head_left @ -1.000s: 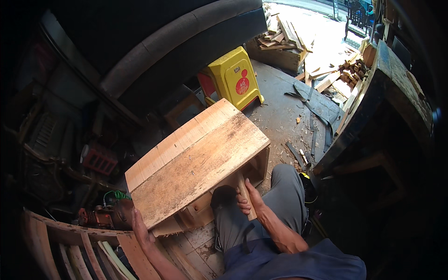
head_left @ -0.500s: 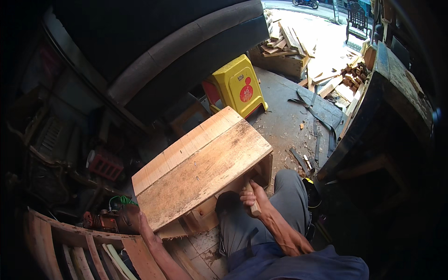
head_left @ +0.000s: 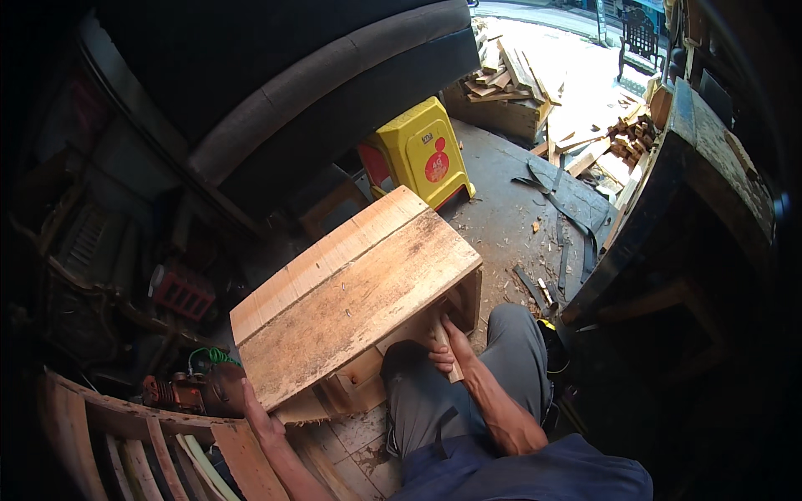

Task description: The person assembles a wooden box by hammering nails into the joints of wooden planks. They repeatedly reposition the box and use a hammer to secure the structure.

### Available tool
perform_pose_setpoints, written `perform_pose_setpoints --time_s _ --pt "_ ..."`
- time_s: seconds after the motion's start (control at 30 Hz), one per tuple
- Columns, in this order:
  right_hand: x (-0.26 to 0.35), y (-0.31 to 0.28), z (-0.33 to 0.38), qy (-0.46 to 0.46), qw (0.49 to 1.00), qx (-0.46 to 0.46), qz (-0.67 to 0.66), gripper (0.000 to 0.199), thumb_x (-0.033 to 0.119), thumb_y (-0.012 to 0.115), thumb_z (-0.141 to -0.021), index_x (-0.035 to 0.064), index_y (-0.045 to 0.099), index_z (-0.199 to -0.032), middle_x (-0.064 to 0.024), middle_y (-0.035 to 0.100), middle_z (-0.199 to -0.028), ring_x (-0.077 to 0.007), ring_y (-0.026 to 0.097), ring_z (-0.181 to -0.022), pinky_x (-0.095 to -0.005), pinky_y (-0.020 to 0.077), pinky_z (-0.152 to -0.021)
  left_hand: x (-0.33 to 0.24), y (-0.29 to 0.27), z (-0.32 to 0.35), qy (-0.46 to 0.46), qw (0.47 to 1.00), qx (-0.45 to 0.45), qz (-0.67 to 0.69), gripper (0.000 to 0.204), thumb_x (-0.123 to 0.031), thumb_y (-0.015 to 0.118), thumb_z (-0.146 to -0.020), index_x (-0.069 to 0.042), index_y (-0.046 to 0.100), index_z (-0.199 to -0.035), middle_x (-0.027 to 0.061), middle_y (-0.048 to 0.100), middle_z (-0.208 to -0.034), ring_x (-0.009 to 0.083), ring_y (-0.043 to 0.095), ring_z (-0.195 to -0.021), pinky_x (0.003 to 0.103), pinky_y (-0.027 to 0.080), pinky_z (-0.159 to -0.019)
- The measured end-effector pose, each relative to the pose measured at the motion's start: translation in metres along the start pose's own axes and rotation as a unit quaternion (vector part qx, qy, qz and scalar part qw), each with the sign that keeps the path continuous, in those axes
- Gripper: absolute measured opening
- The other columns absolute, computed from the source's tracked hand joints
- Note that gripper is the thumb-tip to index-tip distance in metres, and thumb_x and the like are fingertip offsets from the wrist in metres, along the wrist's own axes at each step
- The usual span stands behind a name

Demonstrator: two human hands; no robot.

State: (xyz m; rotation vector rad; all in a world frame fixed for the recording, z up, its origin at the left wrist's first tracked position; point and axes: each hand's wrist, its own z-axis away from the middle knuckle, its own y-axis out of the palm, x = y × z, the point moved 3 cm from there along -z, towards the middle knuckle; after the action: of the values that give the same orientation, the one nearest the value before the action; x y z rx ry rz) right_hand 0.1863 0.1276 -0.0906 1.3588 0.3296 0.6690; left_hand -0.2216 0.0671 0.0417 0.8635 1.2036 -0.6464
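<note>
A boxy piece of bare wooden furniture [head_left: 355, 309] lies tilted before me, its plank face upward and its open side toward my knees. My left hand [head_left: 261, 413] grips its near left corner, with part of the fingers hidden behind the edge. In my right hand [head_left: 452, 346], fingers are wrapped round a pale wooden handle [head_left: 455, 373]. The handle's far end goes into the shadow under the box's right edge, so the tool's head is hidden. Two small slivers lie on the plank face.
Behind the box stands a yellow plastic stool [head_left: 423, 154]. Black strips [head_left: 555, 209] and wood chips litter the floor at right. Offcuts [head_left: 514, 75] are piled at the far right. A slatted wooden frame [head_left: 154, 451] and an orange-brown machine [head_left: 180, 391] sit at lower left.
The whole scene shifts slightly left as the view moves. Both hands keep their holds, with the right hand and handle almost unchanged against the box. A motorbike on the road has left the view.
</note>
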Motion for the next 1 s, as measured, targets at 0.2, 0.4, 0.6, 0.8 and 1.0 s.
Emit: perform_pose_setpoints --time_s 0.2,0.4,0.6,0.8,1.0 --pt "0.024 -0.026 -0.055 0.013 0.969 -0.122 -0.216 0.049 0.057 0.036 -0.108 0.0124 0.051 -0.094 0.0020 0.040 -0.057 -0.0106 0.038 -0.041 -0.0296 0.0420 -0.034 0.002 0.010 0.008 0.024 0.998 -0.058 -0.023 0.056 -0.045 0.055 -0.104 -0.001 0.058 -0.139 0.0116 0.063 -0.138 0.0264 0.062 -0.123 0.038 0.047 -0.104" --pt "0.012 -0.007 -0.034 -0.013 0.994 0.055 -0.088 0.046 0.057 0.040 -0.107 0.0184 0.058 -0.089 0.0034 0.037 -0.057 -0.0093 0.036 -0.040 -0.0276 0.0360 -0.033 -0.004 0.028 -0.005 0.041 0.998 -0.052 0.011 0.063 -0.050 0.057 -0.103 0.000 0.055 -0.142 0.0136 0.061 -0.141 0.0269 0.060 -0.124 0.040 0.045 -0.107" --pt "0.054 0.018 -0.035 0.002 0.995 0.103 -0.003 0.046 0.056 0.039 -0.108 0.0159 0.056 -0.091 0.0036 0.039 -0.056 -0.0091 0.041 -0.040 -0.0286 0.0379 -0.033 -0.001 0.019 0.014 -0.013 0.997 -0.071 0.036 0.060 -0.051 0.054 -0.103 -0.002 0.059 -0.136 0.0127 0.064 -0.135 0.0273 0.061 -0.122 0.042 0.042 -0.107" --pt "0.035 0.058 -0.020 0.050 0.996 0.060 -0.034 0.054 0.060 0.034 -0.107 0.0120 0.052 -0.091 0.0021 0.037 -0.056 -0.0110 0.034 -0.039 -0.0288 0.0369 -0.033 0.002 0.021 0.019 0.035 0.993 -0.112 -0.023 0.061 -0.050 0.052 -0.105 0.000 0.059 -0.137 0.0131 0.063 -0.137 0.0273 0.061 -0.123 0.040 0.044 -0.107" --pt "-0.017 -0.027 0.016 0.029 0.995 0.019 -0.093 0.059 0.062 0.040 -0.105 0.0054 0.052 -0.092 0.0000 0.045 -0.058 -0.0111 0.040 -0.038 -0.0293 0.0406 -0.033 0.010 0.004 0.009 0.043 0.996 -0.078 0.004 0.062 -0.050 0.053 -0.104 0.001 0.057 -0.139 0.0132 0.061 -0.140 0.0272 0.060 -0.125 0.038 0.043 -0.108"
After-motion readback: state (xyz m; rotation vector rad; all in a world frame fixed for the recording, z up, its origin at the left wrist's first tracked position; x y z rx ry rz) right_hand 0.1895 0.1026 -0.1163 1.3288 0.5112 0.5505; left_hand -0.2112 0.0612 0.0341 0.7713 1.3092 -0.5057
